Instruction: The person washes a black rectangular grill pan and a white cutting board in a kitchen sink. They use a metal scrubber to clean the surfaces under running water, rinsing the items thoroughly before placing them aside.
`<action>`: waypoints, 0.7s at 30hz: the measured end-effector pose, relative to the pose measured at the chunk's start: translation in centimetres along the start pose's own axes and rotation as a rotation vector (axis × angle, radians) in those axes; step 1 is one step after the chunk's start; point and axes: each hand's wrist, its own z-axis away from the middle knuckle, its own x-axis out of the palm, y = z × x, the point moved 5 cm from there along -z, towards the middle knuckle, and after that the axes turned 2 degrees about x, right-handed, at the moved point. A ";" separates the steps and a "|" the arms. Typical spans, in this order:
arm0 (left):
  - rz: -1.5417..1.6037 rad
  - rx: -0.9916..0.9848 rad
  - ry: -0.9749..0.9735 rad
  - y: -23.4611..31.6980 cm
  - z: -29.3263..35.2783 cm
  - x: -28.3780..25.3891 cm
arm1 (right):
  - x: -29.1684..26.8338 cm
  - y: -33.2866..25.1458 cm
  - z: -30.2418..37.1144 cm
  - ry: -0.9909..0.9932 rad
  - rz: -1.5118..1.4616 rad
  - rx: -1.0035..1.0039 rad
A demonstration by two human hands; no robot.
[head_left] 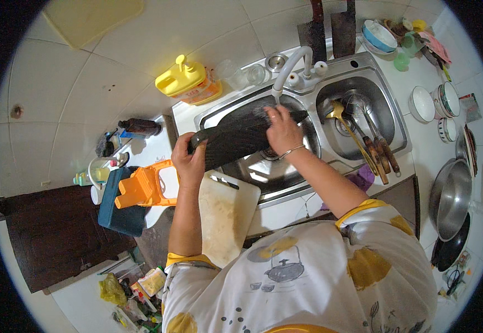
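Observation:
A long, dark ribbed piece, whose exact kind I cannot make out, is held tilted over the left sink basin. My left hand grips its left end, thumb on the near face. Toward the other end, my right hand is closed on the piece just under the white faucet spout; its fingertips are slightly blurred. The dark tip sticks out past my right hand. A bracelet circles my right wrist.
The right basin holds a golden ladle and other long-handled utensils. A white cutting board and an orange plastic rack are near my left forearm. Behind the sink stands a yellow pump jug; bowls sit right.

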 end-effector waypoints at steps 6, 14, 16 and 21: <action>0.020 0.022 0.035 -0.3 0.3 0.0 | 2.0 9.5 -0.3 -0.149 0.100 0.292; 0.080 0.006 0.081 -0.8 0.6 0.1 | 0.7 3.7 0.1 -0.178 -0.109 0.443; 0.060 0.022 0.108 -0.2 0.4 -0.1 | -0.5 -2.4 0.4 -0.154 -0.239 0.301; 0.099 0.011 0.155 -1.3 0.8 -0.6 | -2.6 -13.6 1.2 -0.217 -0.325 -0.023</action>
